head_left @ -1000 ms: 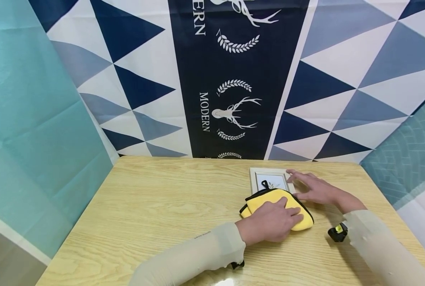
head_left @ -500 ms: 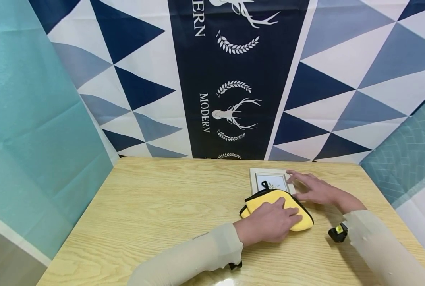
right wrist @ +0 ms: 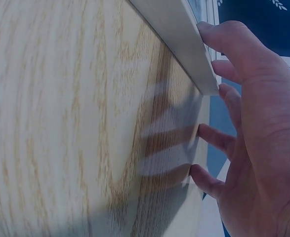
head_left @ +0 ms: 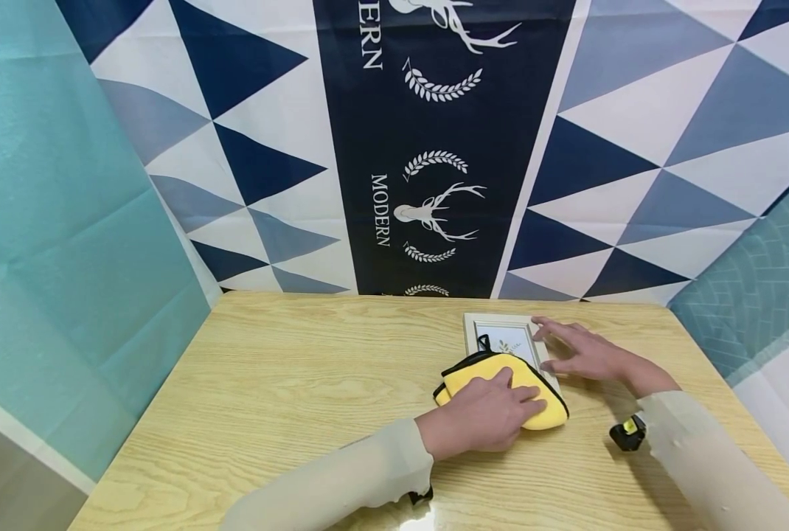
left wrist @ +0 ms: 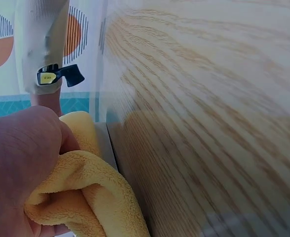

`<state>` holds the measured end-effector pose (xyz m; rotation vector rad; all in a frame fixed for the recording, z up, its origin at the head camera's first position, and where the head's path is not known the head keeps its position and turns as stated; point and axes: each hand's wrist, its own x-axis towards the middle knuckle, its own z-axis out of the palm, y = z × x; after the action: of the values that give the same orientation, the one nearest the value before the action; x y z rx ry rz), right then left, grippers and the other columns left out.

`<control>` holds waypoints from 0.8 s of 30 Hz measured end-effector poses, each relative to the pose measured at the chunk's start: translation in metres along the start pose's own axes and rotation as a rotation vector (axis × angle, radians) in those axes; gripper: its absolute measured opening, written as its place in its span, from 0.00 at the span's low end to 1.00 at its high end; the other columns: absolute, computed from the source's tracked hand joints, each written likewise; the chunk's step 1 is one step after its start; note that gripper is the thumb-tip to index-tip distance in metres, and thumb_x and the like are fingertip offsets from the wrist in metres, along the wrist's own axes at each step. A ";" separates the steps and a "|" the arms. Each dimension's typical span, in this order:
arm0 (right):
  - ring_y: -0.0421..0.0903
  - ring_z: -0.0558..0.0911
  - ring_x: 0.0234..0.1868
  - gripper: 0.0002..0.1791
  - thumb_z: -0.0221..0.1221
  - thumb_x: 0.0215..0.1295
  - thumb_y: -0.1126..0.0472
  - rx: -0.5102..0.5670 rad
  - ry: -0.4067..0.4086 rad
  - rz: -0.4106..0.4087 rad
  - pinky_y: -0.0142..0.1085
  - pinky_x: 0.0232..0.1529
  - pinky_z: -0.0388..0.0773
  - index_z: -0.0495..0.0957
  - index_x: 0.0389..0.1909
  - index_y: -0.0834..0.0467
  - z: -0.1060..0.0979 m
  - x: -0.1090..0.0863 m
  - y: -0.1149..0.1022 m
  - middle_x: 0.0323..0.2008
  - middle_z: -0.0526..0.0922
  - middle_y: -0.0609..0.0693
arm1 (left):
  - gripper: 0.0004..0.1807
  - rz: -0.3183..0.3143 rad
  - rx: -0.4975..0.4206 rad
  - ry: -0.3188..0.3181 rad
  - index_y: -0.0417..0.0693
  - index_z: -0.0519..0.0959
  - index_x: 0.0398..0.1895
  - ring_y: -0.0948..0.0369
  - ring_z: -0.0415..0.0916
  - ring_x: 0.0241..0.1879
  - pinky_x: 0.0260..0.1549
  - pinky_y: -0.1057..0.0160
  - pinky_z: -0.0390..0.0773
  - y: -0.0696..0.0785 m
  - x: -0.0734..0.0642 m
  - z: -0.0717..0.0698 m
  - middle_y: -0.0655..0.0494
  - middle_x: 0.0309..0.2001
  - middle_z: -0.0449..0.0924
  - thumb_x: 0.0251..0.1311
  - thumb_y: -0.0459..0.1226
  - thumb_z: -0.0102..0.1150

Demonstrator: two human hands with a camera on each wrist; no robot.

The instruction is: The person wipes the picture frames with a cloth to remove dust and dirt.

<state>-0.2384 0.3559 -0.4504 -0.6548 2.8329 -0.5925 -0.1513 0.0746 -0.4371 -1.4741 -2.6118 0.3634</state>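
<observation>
A cloth [head_left: 522,374] gripped in the left hand [head_left: 484,417] is overlapping a picture frame [head_left: 512,340], lower right in the head view, apparently mid-wipe, the wide-spread right hand [head_left: 583,354] touching the frame's edge, bracing that the next stroke is likely needing.

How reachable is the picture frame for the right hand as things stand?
Yes, it seems: the right hand touches the right side of the picture frame. The yellow cloth under the left hand covers only some of its lower part.

Wooden table [head_left: 328,361]; triangle patterned wall [head_left: 593,162] behind, dark stag panel [head_left: 368,133]; teal wall [head_left: 69,243] left.
</observation>
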 end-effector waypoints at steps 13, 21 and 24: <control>0.74 0.71 0.79 0.50 0.71 0.74 0.41 0.010 0.007 -0.010 0.85 0.69 0.67 0.62 0.87 0.57 0.000 0.001 0.000 0.75 0.83 0.57 | 0.29 0.005 -0.011 0.050 0.73 0.73 0.84 0.62 0.73 0.51 0.18 0.73 0.66 -0.016 -0.026 0.008 0.73 0.82 0.75 0.83 0.48 0.57; 0.73 0.71 0.78 0.47 0.71 0.74 0.41 0.021 -0.003 0.006 0.83 0.69 0.68 0.65 0.86 0.55 -0.001 0.000 0.000 0.79 0.78 0.60 | 0.29 0.006 0.000 0.066 0.72 0.73 0.84 0.61 0.76 0.54 0.19 0.71 0.68 -0.020 -0.034 0.010 0.72 0.82 0.76 0.84 0.47 0.56; 0.72 0.70 0.79 0.46 0.71 0.74 0.40 0.018 -0.006 0.017 0.83 0.70 0.68 0.66 0.85 0.54 -0.001 0.001 0.000 0.82 0.75 0.61 | 0.29 0.005 0.009 0.060 0.71 0.72 0.85 0.60 0.79 0.59 0.20 0.71 0.71 -0.018 -0.037 0.009 0.71 0.83 0.75 0.84 0.47 0.55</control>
<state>-0.2395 0.3561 -0.4497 -0.6278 2.8217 -0.6111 -0.1491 0.0331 -0.4406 -1.4662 -2.5569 0.3252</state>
